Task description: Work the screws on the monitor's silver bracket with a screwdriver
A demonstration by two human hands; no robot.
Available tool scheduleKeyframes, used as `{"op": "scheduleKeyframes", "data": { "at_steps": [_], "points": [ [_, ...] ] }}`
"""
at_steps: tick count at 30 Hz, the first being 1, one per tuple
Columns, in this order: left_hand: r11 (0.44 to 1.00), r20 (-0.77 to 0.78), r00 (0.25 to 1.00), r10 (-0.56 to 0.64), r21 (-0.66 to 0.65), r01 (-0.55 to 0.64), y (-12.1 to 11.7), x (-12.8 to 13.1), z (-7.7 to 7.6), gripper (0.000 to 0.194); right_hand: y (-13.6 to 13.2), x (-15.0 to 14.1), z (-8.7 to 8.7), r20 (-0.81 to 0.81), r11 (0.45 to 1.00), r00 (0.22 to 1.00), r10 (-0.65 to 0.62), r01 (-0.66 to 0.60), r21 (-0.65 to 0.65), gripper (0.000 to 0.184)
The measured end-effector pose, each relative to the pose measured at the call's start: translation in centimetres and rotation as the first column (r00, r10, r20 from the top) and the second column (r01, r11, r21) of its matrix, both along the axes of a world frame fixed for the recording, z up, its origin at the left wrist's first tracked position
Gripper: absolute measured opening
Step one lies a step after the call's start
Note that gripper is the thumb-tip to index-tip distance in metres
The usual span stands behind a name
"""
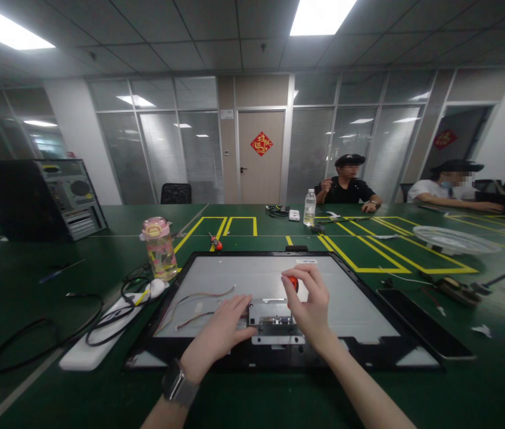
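Note:
A metal bracket [270, 311] lies on the back of a flat display panel [359, 298] with a black frame. My left hand [221, 328], with a watch on its wrist, rests at the bracket's left side. Its fingers are stretched out and touch the edge, the thumb apart from them. Above the bracket's right end, my right hand [311, 301] pinches the red handle of a screwdriver [294, 283] between thumb and fingertips. The hand hides the shaft and tip. Thin loose wires [190, 296] run over the panel left of the bracket.
A white power strip [87, 351] with black cables and a pink-lidded bottle [160, 250] stand left. Another red-handled screwdriver [217, 243] lies behind the panel. A black phone-like slab [424, 325] lies right. Farther off are a water bottle [309, 208], a computer case [15, 196] and seated people.

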State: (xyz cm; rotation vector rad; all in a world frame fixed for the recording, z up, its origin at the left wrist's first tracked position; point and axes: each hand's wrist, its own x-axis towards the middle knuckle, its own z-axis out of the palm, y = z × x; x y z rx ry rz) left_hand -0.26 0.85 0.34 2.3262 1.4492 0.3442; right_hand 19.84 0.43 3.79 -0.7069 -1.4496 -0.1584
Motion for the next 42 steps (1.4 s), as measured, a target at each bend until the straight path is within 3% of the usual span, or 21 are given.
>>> {"op": "scheduleKeyframes", "data": {
  "at_steps": [10, 17, 29, 38, 42],
  "points": [
    [1.0, -0.019, 1.0, 0.003, 0.016, -0.002, 0.09, -0.11, -0.21, 0.064, 0.37, 0.47, -0.55, -0.026, 0.989, 0.996, 0.09, -0.093, -0.117, 0.023],
    [1.0, -0.003, 1.0, 0.006, 0.01, -0.006, -0.03, -0.06, -0.03, 0.063, 0.26, 0.22, -0.27, 0.032, 1.0, 0.999, 0.015, -0.014, -0.025, 0.008],
    [1.0, 0.004, 1.0, 0.002, 0.019, -0.002, 0.34, -0.2, -0.6, 0.063, 0.23, 0.46, -0.23, 0.012, 0.988, 0.994, 0.107, -0.105, -0.109, 0.022],
    [1.0, -0.016, 1.0, 0.002, 0.013, -0.002, -0.05, 0.04, 0.1, 0.062, 0.37, 0.12, -0.1, 0.024, 0.998, 0.999, 0.026, -0.025, -0.056, 0.007],
    [1.0, -0.014, 1.0, 0.009, 0.007, -0.009, -0.05, 0.02, 0.07, 0.064, 0.28, 0.39, -0.16, 0.024, 0.994, 0.997, 0.08, -0.078, -0.072, 0.011]
  ]
}}
